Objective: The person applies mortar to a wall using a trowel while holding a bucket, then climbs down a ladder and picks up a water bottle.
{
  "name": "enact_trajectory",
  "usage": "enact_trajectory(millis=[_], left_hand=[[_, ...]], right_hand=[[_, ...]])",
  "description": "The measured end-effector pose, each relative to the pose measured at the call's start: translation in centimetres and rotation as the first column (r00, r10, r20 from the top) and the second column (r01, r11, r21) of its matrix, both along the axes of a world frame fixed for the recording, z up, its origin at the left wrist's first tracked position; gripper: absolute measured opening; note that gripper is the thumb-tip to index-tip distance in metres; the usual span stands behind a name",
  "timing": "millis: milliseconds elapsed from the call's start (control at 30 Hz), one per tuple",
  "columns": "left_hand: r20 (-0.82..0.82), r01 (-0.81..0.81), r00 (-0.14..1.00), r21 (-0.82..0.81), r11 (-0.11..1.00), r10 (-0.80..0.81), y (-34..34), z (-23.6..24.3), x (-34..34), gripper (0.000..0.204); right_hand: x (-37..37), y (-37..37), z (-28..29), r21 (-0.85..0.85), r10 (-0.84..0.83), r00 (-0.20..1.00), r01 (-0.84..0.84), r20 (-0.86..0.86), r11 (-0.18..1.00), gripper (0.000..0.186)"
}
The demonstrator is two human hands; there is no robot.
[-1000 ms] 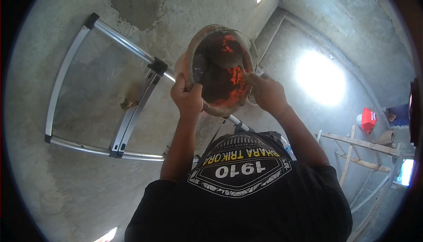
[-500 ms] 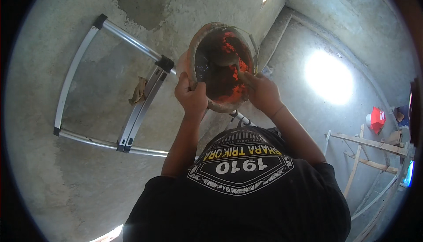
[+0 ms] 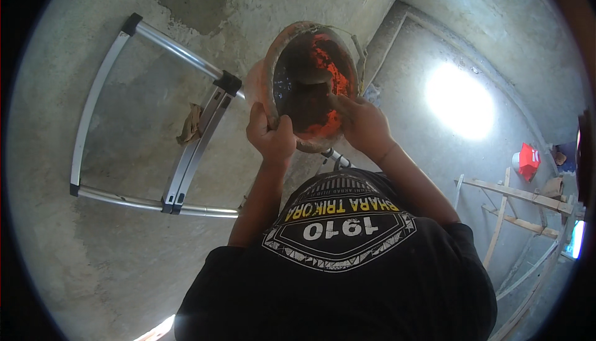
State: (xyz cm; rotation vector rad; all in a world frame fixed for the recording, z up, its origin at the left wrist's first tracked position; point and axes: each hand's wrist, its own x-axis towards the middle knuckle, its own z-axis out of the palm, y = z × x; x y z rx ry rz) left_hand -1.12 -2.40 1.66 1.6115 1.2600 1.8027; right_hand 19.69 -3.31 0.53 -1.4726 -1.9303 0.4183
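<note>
Here's the bucket (image 3: 259, 83), up in front of the chest, mouth tipped toward the wearer, its orange lining showing through dark, wet-looking mix (image 3: 304, 111). The left hand (image 3: 271, 135) is clamped on the near-left rim, thumb over the lip, presumably so the bucket can't swing while the other works inside. And the right hand (image 3: 366, 123): fingers curled at the opposite side, reaching in past the rim, apparently round the handle of a trowel (image 3: 310, 77) whose blade lies in the shadowed mix. That opposing hold likely lets one side brace against the other's push. The wire bail (image 3: 359, 49) hangs out at the far right, clear of the fingers. Beneath runs the aluminium ladder (image 3: 180, 49); whether it bears the base, I can't tell. Brown paper (image 3: 189, 125) lies against its middle rail, and over at the floor's right edge, a wooden frame (image 3: 496, 189) stands well apart.
</note>
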Motion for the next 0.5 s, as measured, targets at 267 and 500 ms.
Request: enact_trajectory(millis=[267,500], left_hand=[[-0.116,-0.153,0.981,0.033,0.988,0.156,-0.5,0.3,1.0,0.009],[-0.116,-0.169,0.979,0.020,0.985,0.170,-0.6,-0.6,1.0,0.009]], right_hand=[[1.5,-0.2,-0.2,-0.326,0.113,0.971,-0.040,0.208,0.945,0.039],[2.7,-3.4,2.9,-0.213,0.093,0.990,-0.113,-0.103,0.970,0.033]])
